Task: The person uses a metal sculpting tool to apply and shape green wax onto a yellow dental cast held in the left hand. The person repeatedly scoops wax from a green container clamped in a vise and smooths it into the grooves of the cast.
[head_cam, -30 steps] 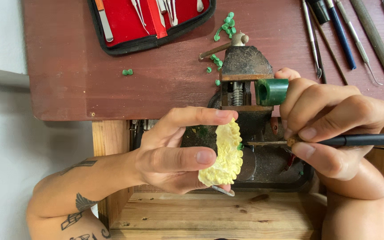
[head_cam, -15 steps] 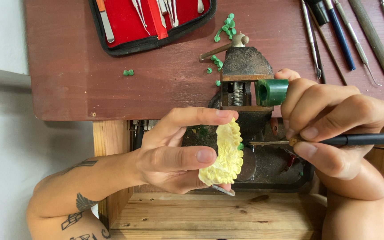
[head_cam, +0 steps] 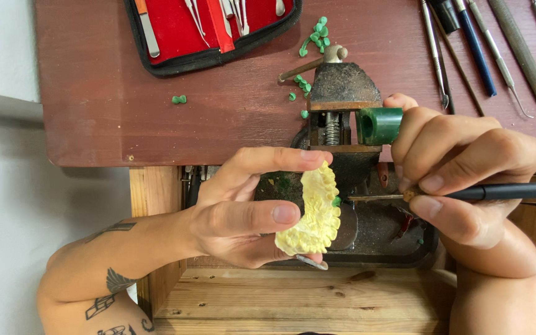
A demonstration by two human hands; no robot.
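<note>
My left hand [head_cam: 243, 208] grips a pale yellow carved piece [head_cam: 314, 214] with a ruffled edge, held upright between thumb and fingers in front of a small bench vise [head_cam: 339, 108]. My right hand [head_cam: 466, 167] holds a thin black-handled tool [head_cam: 504, 191] like a pen. Its metal tip [head_cam: 367, 198] points left and meets the yellow piece at a small green dab [head_cam: 337, 201]. A green wax tube [head_cam: 378, 125] is clamped in the vise, just above my right fingers.
A red-lined tool case [head_cam: 212, 28] with metal instruments lies open at the back of the dark red bench top [head_cam: 113, 105]. Several files and picks [head_cam: 497, 49] lie at the back right. Green wax shavings [head_cam: 317, 31] are scattered near the vise. A wooden shelf [head_cam: 293, 298] sits below.
Almost nothing has moved. Both hands keep their grips and the tool tip stays against the right edge of the yellow piece.
</note>
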